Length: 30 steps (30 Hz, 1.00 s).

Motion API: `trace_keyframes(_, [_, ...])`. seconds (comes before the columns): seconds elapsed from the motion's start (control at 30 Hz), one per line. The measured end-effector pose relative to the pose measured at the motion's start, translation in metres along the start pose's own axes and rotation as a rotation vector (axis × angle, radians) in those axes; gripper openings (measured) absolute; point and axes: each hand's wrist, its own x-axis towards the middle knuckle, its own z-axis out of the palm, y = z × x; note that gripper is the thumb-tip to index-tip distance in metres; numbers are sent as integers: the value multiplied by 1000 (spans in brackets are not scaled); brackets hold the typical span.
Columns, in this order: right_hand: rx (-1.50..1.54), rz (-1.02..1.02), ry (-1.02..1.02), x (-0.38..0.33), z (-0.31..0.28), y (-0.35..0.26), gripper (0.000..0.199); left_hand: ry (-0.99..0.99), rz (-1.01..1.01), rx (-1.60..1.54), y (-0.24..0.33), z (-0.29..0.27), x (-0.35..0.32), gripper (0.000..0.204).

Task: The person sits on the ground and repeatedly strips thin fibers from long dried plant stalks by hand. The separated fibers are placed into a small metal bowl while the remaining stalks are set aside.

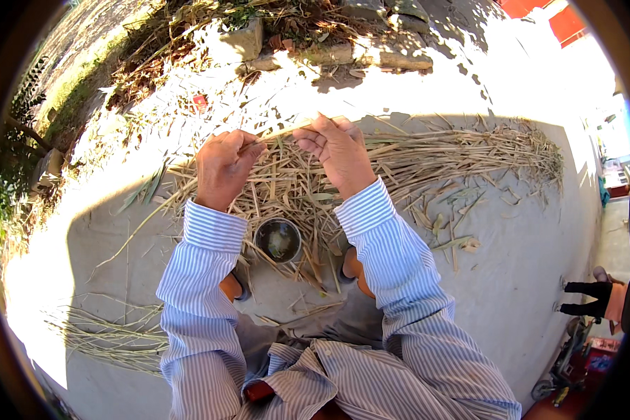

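My left hand point(222, 166) and my right hand point(338, 150) are raised side by side over a heap of dry straw stalks point(434, 157). Both pinch the same thin pale stalk point(281, 131), which runs between them at fingertip height. My forearms are in blue-and-white striped sleeves. A small round metal cup point(278, 239) with dark contents stands on the concrete ground point(511, 280) just below my hands, between my knees.
More loose stalks point(112, 336) lie at my lower left. Stones point(241, 40) and dry leaf litter edge the concrete at the top. Another person's dark-sleeved arm point(589, 297) shows at the right rim, near a small wheeled object point(563, 367).
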Motion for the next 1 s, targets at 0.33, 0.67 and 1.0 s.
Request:
trace_keyframes(0.33, [-401, -284, 103, -9, 13, 1, 27, 135, 156, -96, -19, 9, 8, 22])
trace_keyframes(0.67, [-561, -315, 294, -15, 4, -1, 26, 516, -51, -913, -6, -8, 26, 10])
trace_keyframes(1.0, [-386, -237, 219, -11, 0, -12, 33, 310, 359, 403, -49, -33, 15, 29])
